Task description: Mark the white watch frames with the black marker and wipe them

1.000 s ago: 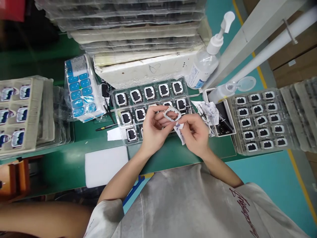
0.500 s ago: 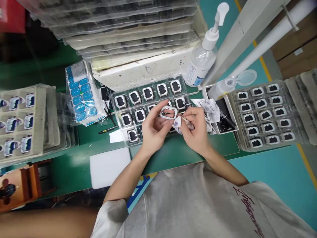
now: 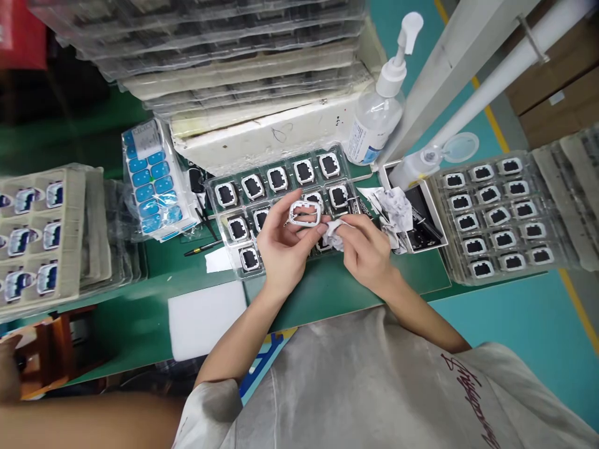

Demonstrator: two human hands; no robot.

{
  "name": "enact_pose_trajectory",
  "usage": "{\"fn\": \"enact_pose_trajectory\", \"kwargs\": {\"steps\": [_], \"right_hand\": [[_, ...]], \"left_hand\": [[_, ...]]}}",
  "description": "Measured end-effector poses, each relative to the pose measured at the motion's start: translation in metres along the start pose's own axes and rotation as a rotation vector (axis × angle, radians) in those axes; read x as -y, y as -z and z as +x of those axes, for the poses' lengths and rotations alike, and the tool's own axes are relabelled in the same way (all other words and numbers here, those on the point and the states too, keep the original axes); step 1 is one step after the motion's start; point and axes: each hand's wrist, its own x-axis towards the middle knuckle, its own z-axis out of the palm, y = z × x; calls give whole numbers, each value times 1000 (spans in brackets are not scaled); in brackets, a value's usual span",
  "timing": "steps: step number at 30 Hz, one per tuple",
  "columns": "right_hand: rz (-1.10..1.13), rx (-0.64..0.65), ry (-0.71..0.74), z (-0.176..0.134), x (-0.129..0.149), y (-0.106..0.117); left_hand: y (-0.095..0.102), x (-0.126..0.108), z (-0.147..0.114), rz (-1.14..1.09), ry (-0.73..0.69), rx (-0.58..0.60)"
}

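Between the thumb and fingers of my left hand (image 3: 286, 249) is a small white plastic frame (image 3: 305, 213) with an open middle. My right hand (image 3: 367, 249) pinches a crumpled, stained white cloth or tissue (image 3: 333, 234) close to the frame's right side. Whether the cloth touches the frame, I cannot tell. Under both hands lies a clear plastic tray (image 3: 218, 215) with rows of similar white frames around dark centres. My hands and the held frame cover part of its middle and lower rows.
A pump bottle (image 3: 377, 121) stands behind the tray. More crumpled cloth (image 3: 397, 209) lies beside an open box (image 3: 437, 215) of dark items. Stacked trays rise at the back; another filled tray (image 3: 498, 218) is right. A white foam sheet (image 3: 208, 319) lies front left. Another person's arm (image 3: 93, 419) enters lower left.
The frame in my left hand has shifted slightly left and turned to face the camera more. My right hand has rolled over, its fingers now folded above the cloth.
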Motion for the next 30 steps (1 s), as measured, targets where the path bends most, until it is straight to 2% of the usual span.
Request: {"fn": "enact_pose_trajectory", "kwargs": {"steps": [4, 9, 18, 26, 30], "right_hand": [[-40, -16, -1, -2, -1, 1], [61, -71, -68, -2, 1, 0], [-39, -29, -24, -3, -2, 0], [30, -42, 8, 3, 1, 1], [136, -29, -103, 5, 2, 2]], "left_hand": [[-2, -4, -2, 46, -57, -19], [-3, -3, -3, 96, -126, -56], [-1, -3, -1, 109, -175, -60], [-1, -4, 0, 90, -147, -59], [-1, -5, -2, 113, -151, -40]]}}
